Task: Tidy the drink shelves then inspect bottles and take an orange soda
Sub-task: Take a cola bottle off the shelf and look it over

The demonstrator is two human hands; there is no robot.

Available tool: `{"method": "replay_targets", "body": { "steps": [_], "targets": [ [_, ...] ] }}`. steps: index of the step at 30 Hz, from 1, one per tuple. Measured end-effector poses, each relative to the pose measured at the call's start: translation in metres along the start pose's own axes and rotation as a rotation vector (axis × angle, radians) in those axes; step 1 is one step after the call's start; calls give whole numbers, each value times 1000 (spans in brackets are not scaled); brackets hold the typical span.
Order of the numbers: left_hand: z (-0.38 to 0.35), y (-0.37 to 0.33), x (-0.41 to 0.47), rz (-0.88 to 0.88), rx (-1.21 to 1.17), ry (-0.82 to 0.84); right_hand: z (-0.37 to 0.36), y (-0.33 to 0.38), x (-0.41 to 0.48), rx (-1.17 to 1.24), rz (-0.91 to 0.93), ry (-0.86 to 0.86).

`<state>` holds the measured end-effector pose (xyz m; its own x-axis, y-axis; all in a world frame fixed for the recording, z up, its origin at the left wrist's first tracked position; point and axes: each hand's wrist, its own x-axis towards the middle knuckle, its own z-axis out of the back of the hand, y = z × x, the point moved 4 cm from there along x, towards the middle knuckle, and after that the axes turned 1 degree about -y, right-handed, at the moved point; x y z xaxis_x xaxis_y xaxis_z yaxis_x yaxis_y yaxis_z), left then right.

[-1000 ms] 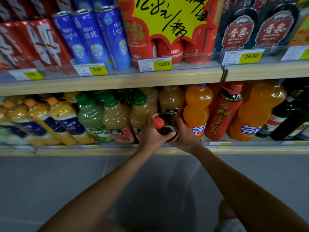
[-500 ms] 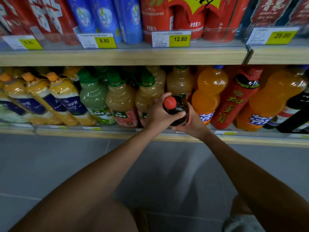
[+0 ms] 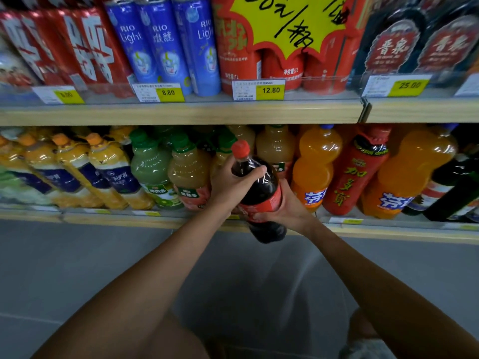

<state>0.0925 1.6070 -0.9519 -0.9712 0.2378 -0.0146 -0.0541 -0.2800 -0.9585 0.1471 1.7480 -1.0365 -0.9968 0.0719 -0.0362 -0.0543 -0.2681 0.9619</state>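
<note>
A dark cola bottle (image 3: 259,187) with a red cap and red label is held in front of the lower shelf (image 3: 103,221), tilted with its cap toward the shelf and its base out over the floor. My left hand (image 3: 230,183) grips its neck and shoulder. My right hand (image 3: 287,208) cups the label from the right and below. Just right of the hands stands an orange soda bottle (image 3: 315,167) with a blue label. A bigger orange soda bottle (image 3: 409,172) stands farther right.
A red herbal-tea bottle (image 3: 357,174) leans between the two orange sodas. Juice bottles with green and orange caps (image 3: 153,169) fill the lower shelf's left. Dark bottles (image 3: 456,193) lie at far right. The upper shelf (image 3: 181,112) carries blue cans, red cartons and price tags. Grey floor lies below.
The cola bottle has come out from the shelf toward me and now shows its full body and label; both hands stayed on it. The camera moved closer.
</note>
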Motion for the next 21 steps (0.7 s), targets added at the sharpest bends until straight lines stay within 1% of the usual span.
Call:
{"method": "replay_targets", "body": {
  "steps": [4, 8, 11, 14, 17, 19, 21],
  "targets": [
    [4, 2, -3, 44, 12, 20, -9, 3, -5, 57, 31, 12],
    [7, 1, -12, 124, 27, 16, -20, 6, -16, 155, 40, 19],
    [6, -6, -24, 112, 55, 11, -23, 8, -32, 219, 16, -3],
    [-4, -8, -38, 80, 121, 102, -24, 5, -51, 326, -10, -26],
    [-9, -1, -52, 100, 176, 205, -26, -2, -66, 420, -85, -49],
    [-9, 7, -61, 117, 156, 270, -26, -6, -72, 449, -140, -56],
    [-6, 17, -68, 160, 94, 280, -27, -7, -77, 433, -177, -45]
  ]
}}
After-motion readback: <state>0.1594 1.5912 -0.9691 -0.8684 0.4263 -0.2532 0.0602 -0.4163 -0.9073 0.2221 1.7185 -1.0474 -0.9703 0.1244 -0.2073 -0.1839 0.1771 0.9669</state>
